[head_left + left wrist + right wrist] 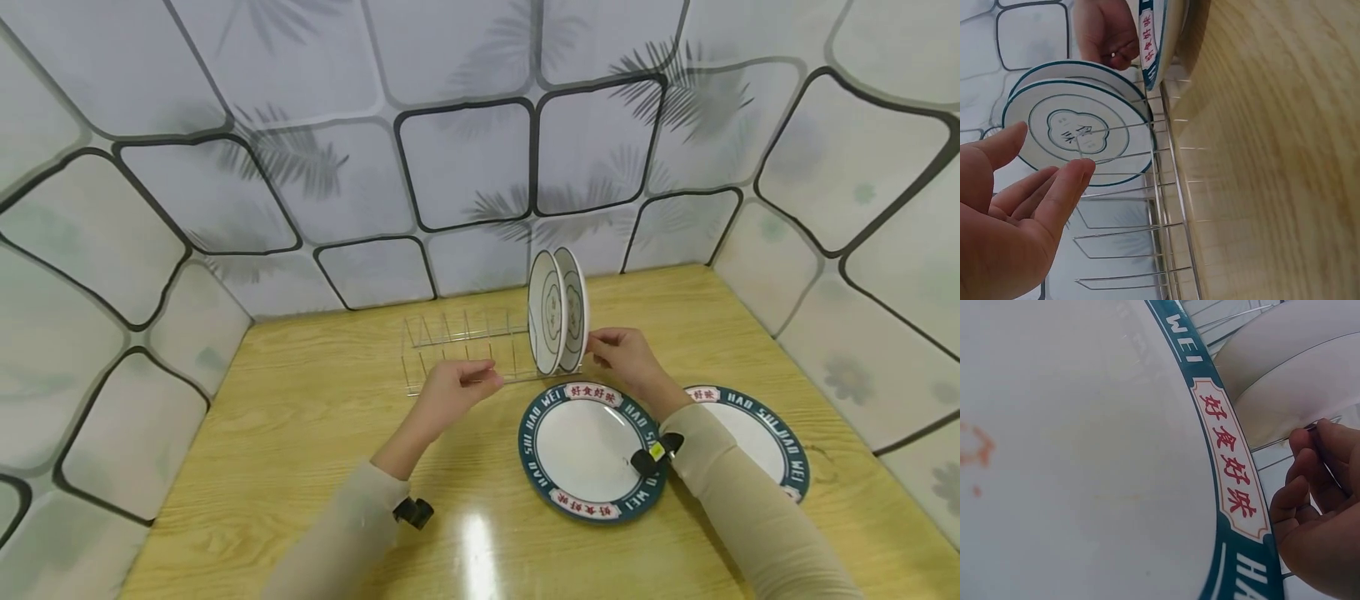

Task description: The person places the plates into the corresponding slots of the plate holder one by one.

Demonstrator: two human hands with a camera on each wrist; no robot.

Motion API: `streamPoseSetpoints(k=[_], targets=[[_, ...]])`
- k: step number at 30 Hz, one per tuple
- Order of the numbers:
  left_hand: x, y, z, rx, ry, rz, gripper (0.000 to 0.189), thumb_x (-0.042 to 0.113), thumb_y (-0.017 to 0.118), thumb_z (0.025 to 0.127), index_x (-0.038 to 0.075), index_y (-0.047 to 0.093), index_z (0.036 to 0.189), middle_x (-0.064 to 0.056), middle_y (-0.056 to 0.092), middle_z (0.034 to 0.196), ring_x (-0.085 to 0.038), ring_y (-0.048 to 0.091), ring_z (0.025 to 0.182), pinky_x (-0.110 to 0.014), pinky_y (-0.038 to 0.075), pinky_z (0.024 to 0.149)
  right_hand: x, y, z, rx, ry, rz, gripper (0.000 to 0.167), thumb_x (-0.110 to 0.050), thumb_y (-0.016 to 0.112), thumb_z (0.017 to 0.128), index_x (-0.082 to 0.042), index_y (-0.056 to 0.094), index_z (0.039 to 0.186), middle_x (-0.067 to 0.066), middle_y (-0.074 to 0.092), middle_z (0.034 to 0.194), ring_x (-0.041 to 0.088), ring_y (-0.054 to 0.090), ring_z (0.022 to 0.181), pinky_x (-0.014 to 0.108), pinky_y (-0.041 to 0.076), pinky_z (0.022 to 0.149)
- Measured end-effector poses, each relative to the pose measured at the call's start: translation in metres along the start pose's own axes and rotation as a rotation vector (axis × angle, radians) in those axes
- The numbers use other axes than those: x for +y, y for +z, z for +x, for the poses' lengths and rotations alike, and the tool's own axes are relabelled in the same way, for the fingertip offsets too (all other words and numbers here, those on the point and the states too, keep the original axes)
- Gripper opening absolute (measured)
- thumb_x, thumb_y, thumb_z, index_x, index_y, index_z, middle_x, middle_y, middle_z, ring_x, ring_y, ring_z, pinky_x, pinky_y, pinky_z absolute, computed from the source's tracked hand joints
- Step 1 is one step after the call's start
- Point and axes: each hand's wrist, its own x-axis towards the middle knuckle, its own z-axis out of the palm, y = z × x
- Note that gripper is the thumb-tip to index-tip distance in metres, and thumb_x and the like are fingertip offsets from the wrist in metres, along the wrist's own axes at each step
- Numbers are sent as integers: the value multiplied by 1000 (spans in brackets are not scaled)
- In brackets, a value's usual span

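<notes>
A wire dish rack (1175, 169) stands on the table near the back wall. Two white plates with thin dark rims, the left one (544, 312) and the right one (577, 333), stand on edge in its right end. My right hand (626, 358) is beside that end, and in the right wrist view its thumb and index finger pinch the rack's end wire below the plates. In front of the rack's middle, my left hand (453, 392) holds nothing, thumb and fingers apart. The left wrist view has this hand (1029, 212) close to the rack's wires.
A large plate (585, 450) with a blue-green lettered rim lies flat on the wooden table (285, 467) in front of the rack. Another such plate (757, 433) lies to its right, partly hidden by my right forearm. Patterned walls enclose the table on three sides.
</notes>
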Motion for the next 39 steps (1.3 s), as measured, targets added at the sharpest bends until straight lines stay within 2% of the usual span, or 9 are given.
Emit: streamPoseSetpoints(k=[3, 8, 14, 20, 23, 26, 31, 39], targets=[[-4, 7, -2, -28, -32, 13, 45, 27, 72, 93, 2, 65, 129, -8, 72, 111, -20, 68, 99, -32, 59, 79, 0, 0, 0, 0, 1, 2, 31, -22, 60, 101, -1, 68, 121, 13, 67, 107, 28, 52, 94, 30, 51, 82], [-13, 17, -3, -68, -97, -24, 43, 24, 73, 92, -3, 66, 125, -7, 72, 102, -23, 70, 87, -35, 60, 72, 1, -1, 0, 2, -6, -6, 31, -23, 60, 101, -1, 68, 121, 13, 67, 106, 27, 52, 93, 32, 51, 82], [-23, 29, -3, -124, -118, -67, 38, 20, 73, 91, -7, 68, 119, -11, 71, 100, -21, 70, 83, -31, 60, 70, -1, -2, -1, 8, -18, -19, 30, -23, 59, 101, -1, 68, 120, 13, 66, 106, 27, 52, 92, 32, 51, 82], [-24, 43, -3, -167, -170, -65, 35, 21, 75, 89, -5, 71, 112, -11, 71, 101, -16, 70, 80, -29, 60, 69, -3, -2, -3, 9, -17, -11, 30, -23, 59, 101, 0, 68, 119, 12, 66, 105, 26, 53, 90, 30, 52, 79], [-23, 49, -3, -186, -190, -61, 30, 20, 76, 89, -4, 73, 106, -9, 72, 95, -16, 70, 77, -29, 60, 67, -3, -1, -3, 6, -16, -9, 31, -24, 59, 101, 0, 68, 119, 11, 66, 104, 24, 53, 88, 29, 52, 77], [-22, 55, -3, -202, -222, -95, 26, 17, 77, 88, -4, 73, 103, -8, 72, 89, -18, 70, 74, -30, 61, 65, -3, -1, -2, 2, -19, -4, 31, -24, 59, 101, 0, 68, 119, 11, 66, 104, 23, 53, 86, 28, 52, 76], [-23, 62, -1, -197, -268, -155, 19, 9, 78, 86, -6, 73, 96, -8, 71, 82, -20, 71, 70, -31, 61, 62, -3, -1, -2, -1, -24, -9, 30, -23, 59, 101, 0, 68, 119, 11, 67, 104, 24, 53, 87, 30, 52, 78], [-23, 67, -1, -158, -277, -165, 12, -1, 77, 83, -7, 69, 90, -11, 71, 77, -22, 71, 65, -31, 61, 58, -2, -2, -1, 0, -29, -9, 30, -21, 59, 102, 1, 68, 119, 12, 67, 106, 25, 54, 90, 25, 52, 76]])
